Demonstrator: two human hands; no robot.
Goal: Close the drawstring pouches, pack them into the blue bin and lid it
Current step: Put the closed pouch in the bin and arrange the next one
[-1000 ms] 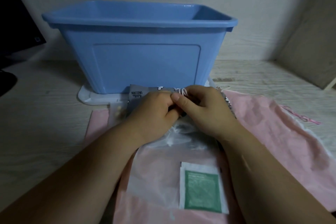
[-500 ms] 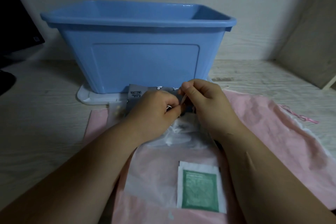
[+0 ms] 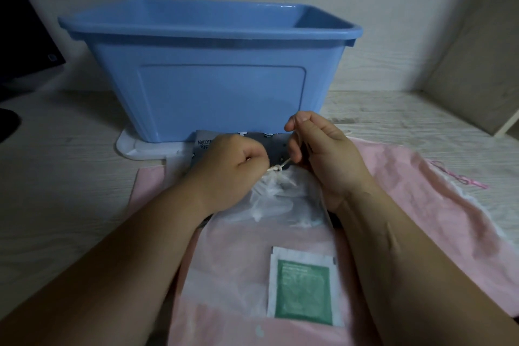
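Note:
A sheer white drawstring pouch [image 3: 238,255] lies in front of me with a green-and-white sachet [image 3: 304,291] inside. Its mouth is gathered, and a white cord knot [image 3: 276,168] sits above it. My left hand [image 3: 230,166] pinches one cord end. My right hand [image 3: 323,154] pinches the other end, pulled taut. Behind them stands the open blue bin [image 3: 213,76] on its white lid [image 3: 134,147]. A grey printed pouch [image 3: 207,146] lies between bin and hands. A pink pouch [image 3: 421,205] is spread underneath.
A dark monitor [image 3: 25,45] and its base stand at the far left. A beige wall panel [image 3: 477,50] closes off the right side. The pale wood-grain tabletop [image 3: 56,191] extends to the left of the pouches.
My hands have drawn apart from each other. The cord between them is now stretched and a knot shows above the gathered pouch mouth.

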